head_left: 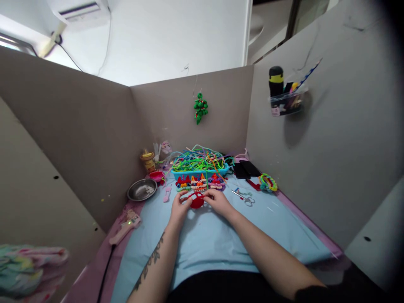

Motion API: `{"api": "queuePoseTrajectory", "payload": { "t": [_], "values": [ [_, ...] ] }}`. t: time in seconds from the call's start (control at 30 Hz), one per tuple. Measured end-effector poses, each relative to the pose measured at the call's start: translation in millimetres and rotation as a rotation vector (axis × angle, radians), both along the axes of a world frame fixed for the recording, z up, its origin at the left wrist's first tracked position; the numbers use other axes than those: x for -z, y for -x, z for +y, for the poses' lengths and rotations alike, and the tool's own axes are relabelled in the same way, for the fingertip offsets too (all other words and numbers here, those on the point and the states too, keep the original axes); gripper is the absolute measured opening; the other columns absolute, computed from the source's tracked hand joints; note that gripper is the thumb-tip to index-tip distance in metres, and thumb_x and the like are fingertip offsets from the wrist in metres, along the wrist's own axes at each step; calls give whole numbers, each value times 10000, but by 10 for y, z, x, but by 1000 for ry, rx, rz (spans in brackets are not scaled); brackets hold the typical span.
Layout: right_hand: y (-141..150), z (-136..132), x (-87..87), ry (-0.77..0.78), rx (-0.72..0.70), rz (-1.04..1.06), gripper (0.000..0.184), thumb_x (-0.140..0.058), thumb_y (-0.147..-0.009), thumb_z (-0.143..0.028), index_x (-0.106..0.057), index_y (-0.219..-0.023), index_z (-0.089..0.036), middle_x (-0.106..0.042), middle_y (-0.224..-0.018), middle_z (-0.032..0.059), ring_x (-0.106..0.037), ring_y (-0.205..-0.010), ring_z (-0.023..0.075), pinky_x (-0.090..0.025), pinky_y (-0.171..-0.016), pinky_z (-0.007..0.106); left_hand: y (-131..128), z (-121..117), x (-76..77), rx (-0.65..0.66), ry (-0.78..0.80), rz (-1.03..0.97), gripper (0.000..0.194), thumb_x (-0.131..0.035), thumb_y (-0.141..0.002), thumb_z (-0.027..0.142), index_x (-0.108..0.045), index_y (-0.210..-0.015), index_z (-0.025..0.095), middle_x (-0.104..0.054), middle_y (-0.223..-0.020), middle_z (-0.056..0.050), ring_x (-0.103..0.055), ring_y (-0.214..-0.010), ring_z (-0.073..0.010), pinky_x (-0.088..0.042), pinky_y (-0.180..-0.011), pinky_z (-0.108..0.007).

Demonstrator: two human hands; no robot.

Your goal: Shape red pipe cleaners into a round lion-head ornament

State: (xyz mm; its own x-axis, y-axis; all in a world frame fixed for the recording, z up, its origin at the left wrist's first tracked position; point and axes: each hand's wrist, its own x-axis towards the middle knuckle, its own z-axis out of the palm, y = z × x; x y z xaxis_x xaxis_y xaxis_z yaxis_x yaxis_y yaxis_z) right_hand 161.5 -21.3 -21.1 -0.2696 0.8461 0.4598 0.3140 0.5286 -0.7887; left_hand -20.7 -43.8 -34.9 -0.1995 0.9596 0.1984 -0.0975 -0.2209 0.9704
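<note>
Between my two hands is a small red craft piece, with a rounded solid lower part (197,203) and thin loops above. My left hand (181,205) pinches its left side, and my right hand (217,200) pinches its right upper edge. Whether it is crocheted or bent from fuzzy stems I cannot tell. Just beyond my fingers sit several colourful small craft figures (198,184) in a row. Behind them a blue basket (183,174) overflows with green, blue and orange fuzzy stems (202,160). Scissors (244,198) lie to the right of my right hand.
On the left are a metal bowl (134,194) with small white bits, a pink clip-like piece (167,194) and a pink glue gun (126,229) with a cord. Black phone-like slabs (249,168) and a yellow-green ring bundle (268,183) lie right. Grey partitions (192,139) enclose the table.
</note>
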Motion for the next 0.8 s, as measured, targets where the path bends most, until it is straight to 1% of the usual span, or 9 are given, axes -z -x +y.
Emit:
{"api": "queuePoseTrajectory", "payload": {
  "t": [0.1, 0.2, 0.27, 0.33, 0.4, 0.43, 0.6, 0.67, 0.8],
  "values": [
    [36, 3, 17, 96, 46, 84, 103, -540, -716, -212, -625, -692, -159, -626, -657, 7, -555, -624, 136, -420, -598, 236, -1, 21, 21, -189, -83, 215, 349, -720, -615, 348, -619, -892, 162, -635, -920, -69, -580, -719, -150, -455, -638, -256],
    [46, 5, 27, 133, 69, 141, 109, -541, -701, -234, -617, -682, -158, -619, -639, 5, -556, -609, 138, -419, -583, 236, 1, 16, 10, -152, -81, 289, 304, -673, -661, 357, -632, -876, 146, -641, -733, -46, -574, -645, -153, -439, -598, -256],
    [43, 0, 25, 130, 88, 151, 112, -540, -695, -238, -618, -677, -160, -618, -637, 6, -557, -608, 140, -418, -583, 238, 6, 5, -7, -135, -78, 280, 325, -662, -671, 345, -631, -924, 142, -661, -744, -59, -591, -666, -163, -446, -613, -264],
    [43, -9, 19, 112, 113, 140, 108, -541, -690, -233, -621, -672, -162, -617, -637, 5, -554, -610, 141, -415, -584, 238, 10, -6, -23, -200, -94, 283, 345, -673, -656, 334, -630, -945, 150, -674, -803, -70, -594, -674, -162, -451, -620, -266],
    [51, -22, 14, 95, 131, 124, 107, -541, -689, -229, -621, -663, -163, -614, -632, 4, -549, -606, 140, -410, -580, 235, 5, -15, -30, -241, -103, 281, 341, -682, -646, 332, -631, -931, 151, -672, -783, -62, -589, -649, -155, -452, -612, -263],
    [57, -28, 14, 89, 133, 118, 108, -539, -691, -227, -620, -658, -163, -612, -629, 3, -546, -603, 139, -409, -579, 234, -4, -19, -30, -214, -92, 263, 347, -678, -650, 337, -627, -937, 147, -670, -757, -57, -589, -635, -154, -455, -607, -263],
    [85, -40, 38, 63, 105, 96, 123, -533, -707, -223, -633, -669, -161, -614, -641, 8, -546, -621, 143, -411, -587, 235, -71, -37, -18, 97, 7, 134, 501, -670, -673, 358, -564, -1101, 118, -688, -732, -66, -615, -607, -166, -471, -569, -263],
    [86, -34, 49, 58, 83, 94, 129, -539, -713, -231, -643, -683, -160, -627, -663, 16, -556, -647, 151, -422, -607, 242, -78, -38, -18, 141, 10, 146, 509, -663, -688, 362, -558, -1120, 114, -683, -696, -54, -607, -576, -155, -459, -546, -249],
    [78, -33, 38, 53, 24, 93, 151, -541, -745, -250, -664, -738, -163, -659, -727, 31, -576, -714, 163, -437, -661, 255, -60, -24, -17, 126, -28, 122, 481, -656, -708, 347, -554, -1122, 124, -680, -713, -46, -629, -639, -161, -475, -605, -253]
  ]
}}
